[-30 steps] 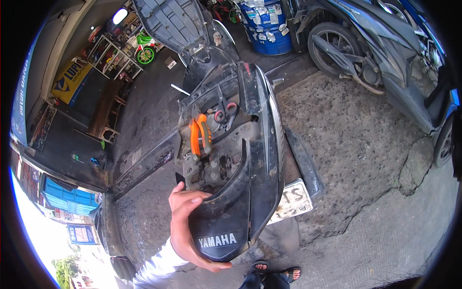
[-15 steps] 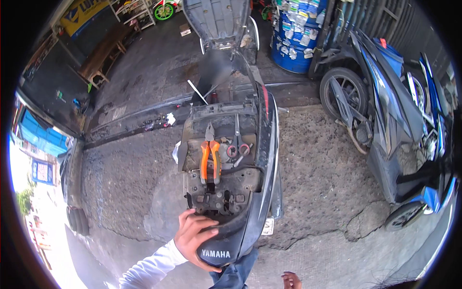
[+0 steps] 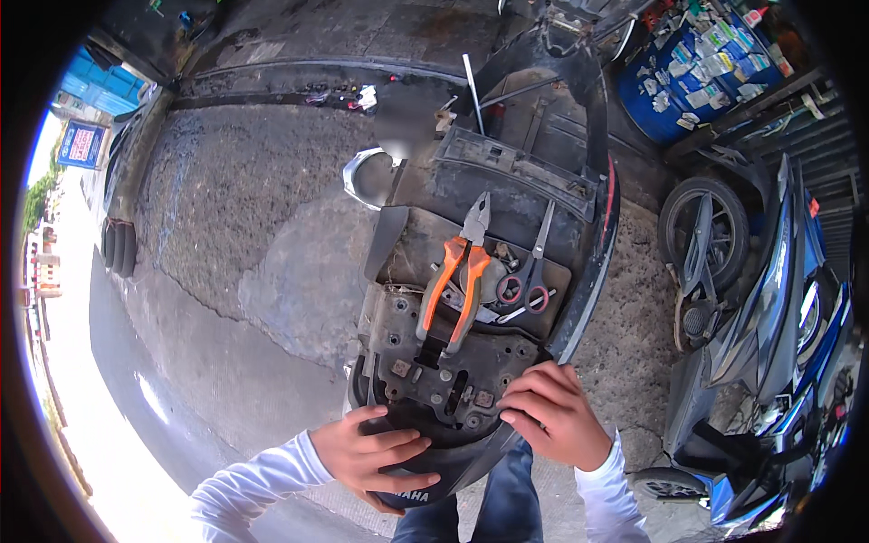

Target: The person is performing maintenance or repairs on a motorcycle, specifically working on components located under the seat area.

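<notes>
The black tail cover [image 3: 466, 460] of a partly stripped motorcycle lies in front of me. My left hand [image 3: 376, 457] is closed over its left end, fingers spread on top and thumb below. My right hand [image 3: 557, 414] has bent fingers pressed against the cover's right edge; what its fingertips hold, if anything, is hidden. Between and beyond the hands is a bolted metal plate [image 3: 471, 376]. Orange-handled pliers [image 3: 475, 271] rest there, jaws pointing away. Right of them, scissors [image 3: 536, 258] with dark and red handles lie in a tray area among small loose parts.
A white rod [image 3: 473, 95] leans at the frame's far end. A silver ring-shaped part [image 3: 371, 176] shows at the bike's left. Blue-black motorcycles [image 3: 760, 317] stand on the right, with a blue drum [image 3: 670, 100] behind. Cracked concrete [image 3: 226, 208] lies on the left.
My right hand has come up from the lower edge to the tail cover's right side. My left hand stays on the cover. The view has moved closer and turned.
</notes>
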Demonstrator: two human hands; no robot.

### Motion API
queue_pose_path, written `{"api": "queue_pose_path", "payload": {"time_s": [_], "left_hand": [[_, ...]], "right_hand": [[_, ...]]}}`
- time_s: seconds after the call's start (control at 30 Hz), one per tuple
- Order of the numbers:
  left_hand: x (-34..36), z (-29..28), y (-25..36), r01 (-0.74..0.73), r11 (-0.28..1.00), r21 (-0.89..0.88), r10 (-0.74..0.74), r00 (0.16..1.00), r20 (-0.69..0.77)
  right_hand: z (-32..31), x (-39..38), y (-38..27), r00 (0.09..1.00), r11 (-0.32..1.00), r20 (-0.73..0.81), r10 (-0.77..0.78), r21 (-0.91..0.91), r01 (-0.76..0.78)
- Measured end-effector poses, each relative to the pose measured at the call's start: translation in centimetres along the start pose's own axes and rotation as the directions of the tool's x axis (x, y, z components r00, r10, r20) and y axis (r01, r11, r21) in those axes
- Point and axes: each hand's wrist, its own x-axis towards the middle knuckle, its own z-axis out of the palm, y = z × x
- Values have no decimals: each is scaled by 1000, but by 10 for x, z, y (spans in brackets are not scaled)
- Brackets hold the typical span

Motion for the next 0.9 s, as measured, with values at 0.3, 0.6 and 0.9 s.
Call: {"api": "queue_pose_path", "payload": {"time_s": [0.3, 0.6, 0.9], "left_hand": [[-11, 66, 92, 803, 596, 8, -641, 482, -598], [86, 105, 106, 618, 306, -725, -469, -565, -679], [78, 98, 103, 568, 286, -771, -517, -587, -624]], "right_hand": [[0, 18, 49, 872, 909, 323, -369, 323, 265], [2, 24, 47, 886, 900, 295, -357, 364, 241], [4, 25, 38, 896, 922, 263, -358, 252, 294]]}}
